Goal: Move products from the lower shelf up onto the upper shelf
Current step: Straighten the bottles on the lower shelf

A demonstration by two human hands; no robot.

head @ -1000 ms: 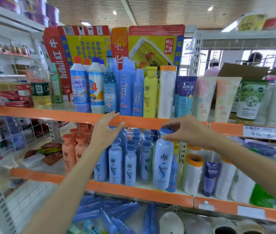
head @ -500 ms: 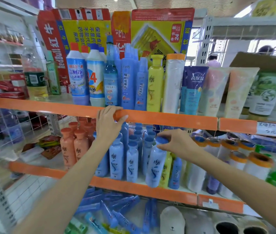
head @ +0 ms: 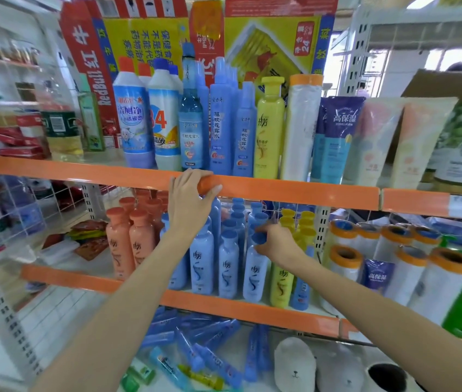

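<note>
Two hands reach into the shop shelves in the head view. The left hand [head: 188, 200] rests on the orange edge of the upper shelf [head: 295, 192]. Its fingers [head: 210, 190] are curled over that edge and hold on to it. Just above these fingers stand tall blue spray bottles [head: 221, 128] and a yellow bottle [head: 269, 128] on the upper shelf.

The right hand [head: 276, 244] is down at the lower shelf [head: 224, 305]. Its fingers [head: 261, 230] pinch the dark blue cap of a light blue shampoo bottle [head: 255, 274]. The bottle stands on the lower shelf, at the front of the row. More light blue bottles [head: 228, 267] stand just left of these fingers. Yellow shampoo bottles [head: 280, 284] stand just to their right. Pink-orange bottles [head: 129, 241] stand farther left, below the left hand. White rolls with orange ends [head: 346, 257] sit well off to the right.
</note>
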